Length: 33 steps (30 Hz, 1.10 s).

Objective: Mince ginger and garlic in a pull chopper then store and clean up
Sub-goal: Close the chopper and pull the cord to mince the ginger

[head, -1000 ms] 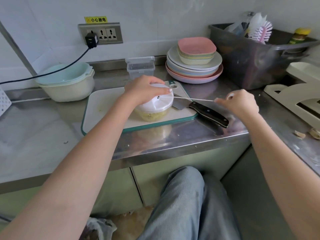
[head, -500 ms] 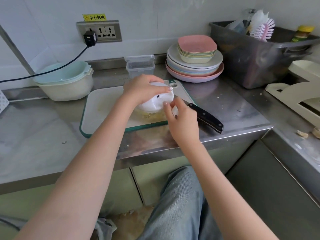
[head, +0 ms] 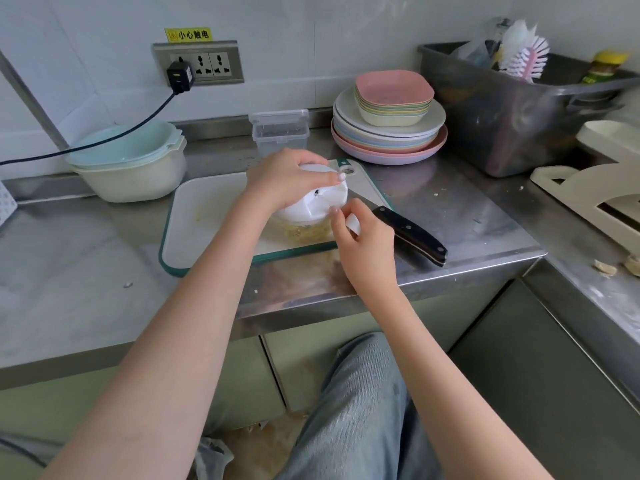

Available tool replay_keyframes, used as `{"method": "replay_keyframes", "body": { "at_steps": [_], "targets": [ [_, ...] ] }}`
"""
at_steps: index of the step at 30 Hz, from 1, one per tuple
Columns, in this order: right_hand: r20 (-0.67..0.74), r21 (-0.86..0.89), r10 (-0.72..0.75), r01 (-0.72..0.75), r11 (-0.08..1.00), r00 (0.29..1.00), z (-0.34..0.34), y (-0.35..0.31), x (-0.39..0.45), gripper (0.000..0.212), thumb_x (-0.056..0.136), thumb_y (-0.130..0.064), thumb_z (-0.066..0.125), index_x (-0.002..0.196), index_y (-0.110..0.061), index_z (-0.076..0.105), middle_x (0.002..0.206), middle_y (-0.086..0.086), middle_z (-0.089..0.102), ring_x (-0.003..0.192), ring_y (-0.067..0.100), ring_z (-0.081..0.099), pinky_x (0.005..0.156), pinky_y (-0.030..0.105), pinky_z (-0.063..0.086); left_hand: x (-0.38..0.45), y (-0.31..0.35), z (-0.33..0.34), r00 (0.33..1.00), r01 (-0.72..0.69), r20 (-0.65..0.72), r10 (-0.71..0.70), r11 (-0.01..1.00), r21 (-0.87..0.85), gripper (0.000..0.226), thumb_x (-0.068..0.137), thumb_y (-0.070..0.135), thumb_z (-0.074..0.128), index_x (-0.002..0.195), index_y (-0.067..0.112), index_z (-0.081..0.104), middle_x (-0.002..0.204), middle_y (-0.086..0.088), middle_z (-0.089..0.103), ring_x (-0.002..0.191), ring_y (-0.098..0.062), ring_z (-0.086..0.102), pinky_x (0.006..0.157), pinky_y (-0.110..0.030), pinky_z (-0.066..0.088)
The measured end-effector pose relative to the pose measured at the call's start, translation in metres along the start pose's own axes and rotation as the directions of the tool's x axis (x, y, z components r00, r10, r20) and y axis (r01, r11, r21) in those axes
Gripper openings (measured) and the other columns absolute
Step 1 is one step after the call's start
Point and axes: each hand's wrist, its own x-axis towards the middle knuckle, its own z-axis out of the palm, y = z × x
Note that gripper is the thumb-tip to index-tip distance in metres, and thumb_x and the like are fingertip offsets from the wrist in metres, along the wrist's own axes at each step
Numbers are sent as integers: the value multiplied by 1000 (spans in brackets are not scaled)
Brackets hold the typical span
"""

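Chopper [head: 313, 213] stands on the white cutting board [head: 204, 216] with the green rim, near the board's right end, on the steel counter [head: 86, 258]. Its white lid is on, and yellowish minced bits show through the clear cup below. The left hand [head: 284, 180] lies over the lid from the far side, fingers curled down around its edge, pressing it in place. The right hand [head: 363, 237] sits just beside the chopper on the near right, closed around the small white pull handle [head: 354, 224], its fingertips touching the lid's side. No cord shows between handle and lid.

A knife with a black handle [head: 410, 235] lies on the counter right behind the right hand, its blade hidden. Behind the board stands a small clear container [head: 280, 132] with its lid. To the left sit stacked bowls [head: 131, 161]; to the right a pile of plates and square dishes [head: 389, 119], then a grey tub [head: 502, 109] holding a pink brush [head: 528, 57].
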Motion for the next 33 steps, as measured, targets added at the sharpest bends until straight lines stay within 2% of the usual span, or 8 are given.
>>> {"method": "replay_keyframes", "body": {
  "at_steps": [7, 9, 12, 15, 21, 27, 31, 33],
  "targets": [
    [34, -35, 6, -5, 999, 999, -6, -9, 0, 25, 95, -36, 50, 74, -22, 50, 54, -2, 43, 51, 11, 36, 51, 29, 32, 0, 1, 0, 1000, 17, 21, -17, 1000, -10, 65, 47, 79, 60, 103, 47, 67, 112, 20, 64, 104, -13, 59, 97, -39, 47],
    [55, -302, -46, 61, 951, 997, -25, -16, 5, 21, 92, -39, 51, 81, -24, 59, 58, -2, 49, 58, 18, 44, 56, 28, 34, 0, 1, -2, 999, 17, 49, -16, 1000, -16, 60, 43, 79, 62, 95, 50, 66, 108, 22, 65, 103, -11, 60, 98, -38, 47],
    [-172, -618, -61, -59, 784, 983, -84, -7, 25, 23, 89, -41, 52, 94, -24, 66, 77, 9, 63, 78, 34, 55, 65, 32, 39, -1, 2, -1, 998, 10, 62, -9, 1000, -17, 54, 40, 80, 63, 87, 54, 63, 102, 24, 66, 103, -10, 60, 98, -36, 46],
    [-453, -428, 148, -360, 829, 879, -115, 9, 37, 30, 90, -38, 47, 81, -13, 60, 77, 15, 60, 83, 38, 55, 65, 31, 36, -1, 1, -2, 998, 10, 58, -9, 1000, -10, 55, 44, 79, 63, 93, 53, 63, 107, 23, 65, 106, -11, 58, 99, -34, 44],
    [103, -468, 55, 0, 884, 993, -52, -13, 11, 40, 80, -60, 60, 78, -21, 60, 73, 1, 59, 76, 26, 56, 67, 33, 47, -2, 2, -3, 998, 0, 60, 1, 1000, -6, 56, 43, 79, 61, 93, 53, 63, 107, 23, 65, 106, -10, 59, 100, -35, 44],
    [-476, -311, 248, -425, 850, 844, -138, 19, 48, 34, 80, -52, 63, 82, -19, 61, 78, 7, 59, 91, 36, 58, 72, 34, 43, -4, 4, -2, 998, 6, 69, -6, 1000, -13, 56, 38, 81, 60, 88, 55, 61, 114, 21, 64, 109, -10, 59, 103, -37, 43],
    [97, -316, 81, -46, 948, 992, -47, -13, 31, 21, 81, -44, 68, 79, -23, 65, 76, 3, 64, 79, 26, 61, 68, 33, 49, -3, 2, -2, 998, 13, 60, -12, 1000, -18, 55, 39, 81, 61, 86, 55, 63, 104, 24, 66, 103, -7, 61, 102, -35, 44],
    [153, -297, 62, -14, 955, 986, -40, -15, 26, 28, 80, -47, 68, 71, -22, 59, 68, 1, 60, 70, 24, 55, 62, 32, 44, -3, -1, -4, 999, 14, 52, -13, 1000, -20, 62, 39, 81, 61, 94, 53, 65, 106, 23, 67, 103, -8, 62, 100, -36, 45]
  ]
}}
